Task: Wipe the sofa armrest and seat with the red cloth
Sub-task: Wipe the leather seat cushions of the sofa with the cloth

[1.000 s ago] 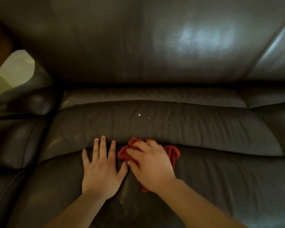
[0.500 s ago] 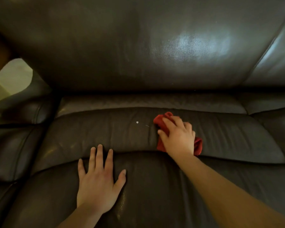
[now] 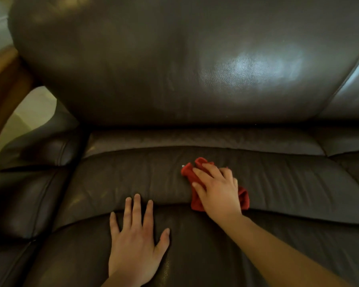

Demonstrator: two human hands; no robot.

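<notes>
My right hand [image 3: 218, 189] presses the crumpled red cloth [image 3: 190, 174] onto the middle panel of the dark brown leather sofa seat [image 3: 122, 179]. Most of the cloth lies hidden under my palm; red folds stick out at its far left and lower right. A tiny white speck touches the cloth's far left corner. My left hand [image 3: 135, 243] lies flat on the front seat panel, fingers spread, holding nothing. The padded armrest [image 3: 27, 199] runs along the left side, away from both hands.
The tall shiny backrest [image 3: 174, 65] fills the upper view. A second seat cushion [image 3: 350, 162] begins at the right. Beyond the armrest at the far left show a wooden piece [image 3: 4, 79] and pale floor [image 3: 29, 112].
My right hand pushed the cloth from the front seam beside my left hand up and right onto the middle panel, then slightly left over the white specks. The left hand stayed flat.
</notes>
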